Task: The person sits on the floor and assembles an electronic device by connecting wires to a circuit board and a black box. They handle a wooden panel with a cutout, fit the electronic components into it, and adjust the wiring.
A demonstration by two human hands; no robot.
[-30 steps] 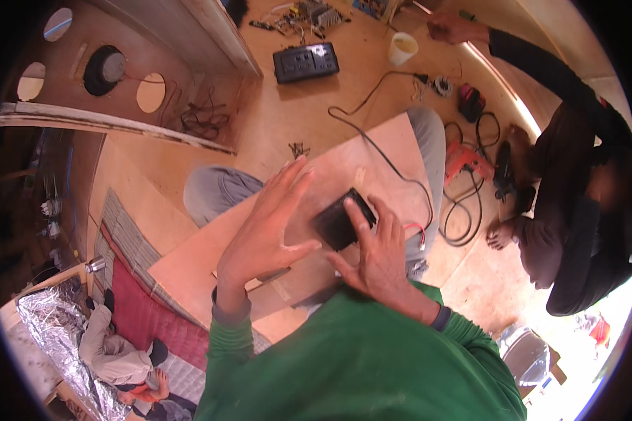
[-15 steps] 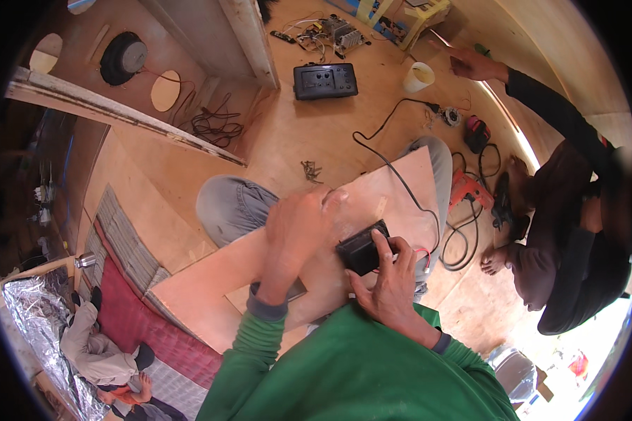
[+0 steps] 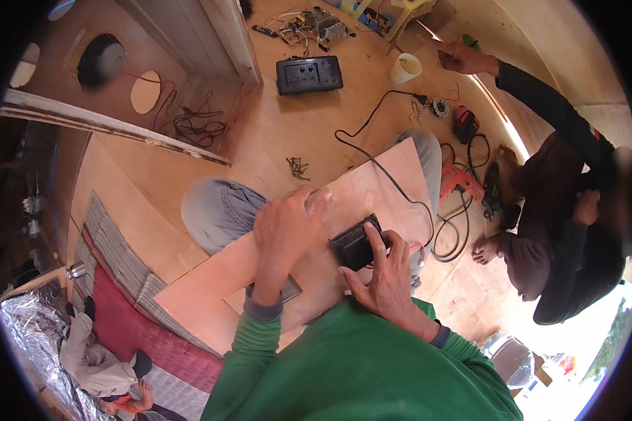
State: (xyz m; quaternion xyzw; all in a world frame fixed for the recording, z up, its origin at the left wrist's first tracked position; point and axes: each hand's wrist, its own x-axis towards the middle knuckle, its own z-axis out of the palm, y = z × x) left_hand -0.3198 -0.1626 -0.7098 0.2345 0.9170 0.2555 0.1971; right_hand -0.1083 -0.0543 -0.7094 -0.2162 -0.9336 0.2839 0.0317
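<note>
A pale wooden board (image 3: 196, 284) lies across my lap. On its right part, a small black rectangular box (image 3: 354, 247) is held by my right hand (image 3: 390, 281), whose fingers rest on its top and right side and whose thumb is at its lower edge. Thin red and white wires (image 3: 417, 247) show just right of that hand. My left hand (image 3: 288, 228) is over the middle of the board, apart from the box. Its fingers are loosely extended, slightly blurred, with nothing visible in them. Near my left wrist is a rectangular cutout (image 3: 291, 288) in the board.
A black control panel unit (image 3: 309, 75), loose screws (image 3: 297, 168) and a white cup (image 3: 405, 68) are on the floor ahead. A black cable (image 3: 393, 175) crosses the board. Right of my knee lies a red power tool (image 3: 460, 182); a co-worker's arm (image 3: 541, 91) reaches out beyond it.
The whole view has shifted slightly, with the floor things now further left and up. My right hand still holds the black box; the left hand stays over the board.
</note>
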